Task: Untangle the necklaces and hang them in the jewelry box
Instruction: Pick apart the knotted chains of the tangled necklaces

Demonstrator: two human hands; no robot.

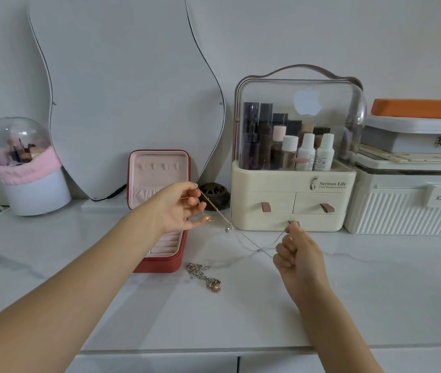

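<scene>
"Serious Life" on the cream cosmetics organizer (pixel 292 184); "KaSo"-like script on the white ribbed box's (pixel 407 214) tag.

My left hand (pixel 180 207) pinches one end of a thin chain (pixel 215 208) above the open red jewelry box (pixel 160 211); my right hand (pixel 298 254) pinches the other strands, which cross between my hands. A tangled necklace (pixel 204 275) lies on the marble counter (pixel 375 292).

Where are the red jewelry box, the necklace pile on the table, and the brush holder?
red jewelry box (pixel 159 168): head view, pink lid lining.
necklace pile (pixel 205 275): head view, bunched chain.
brush holder (pixel 36 193): head view, white base.
</scene>
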